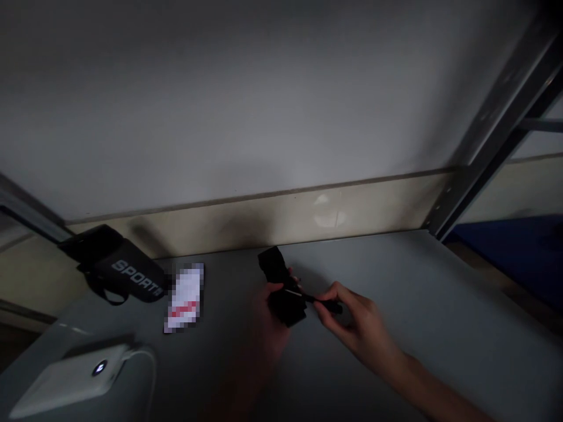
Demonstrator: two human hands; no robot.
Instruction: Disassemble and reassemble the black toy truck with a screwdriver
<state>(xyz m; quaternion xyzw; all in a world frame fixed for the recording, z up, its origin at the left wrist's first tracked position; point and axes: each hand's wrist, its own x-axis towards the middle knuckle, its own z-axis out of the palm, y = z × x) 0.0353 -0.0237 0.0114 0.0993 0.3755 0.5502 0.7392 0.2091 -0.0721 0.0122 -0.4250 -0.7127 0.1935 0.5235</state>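
Near the middle of the grey surface, my left hand [276, 331] is closed around a dark black bundle [273, 266] that looks like folded fabric. Its exact kind is too dark to tell. My right hand [354, 319] pinches a slim black piece [329, 305] between thumb and fingers at the bundle's right side. This piece has a narrow end pointing left, towards the bundle, and a thin pale line shows there. Whether the piece is attached to the bundle or separate, I cannot tell. Part of the left hand is hidden behind the bundle.
A black bottle marked SPORT [136, 272] lies tilted at the left, beside a lit, pixelated phone-like screen [187, 296]. A white power bank [73, 378] with a cable [153, 363] sits front left. Behind is a wall [246, 117]; a metal post [497, 129] stands right.
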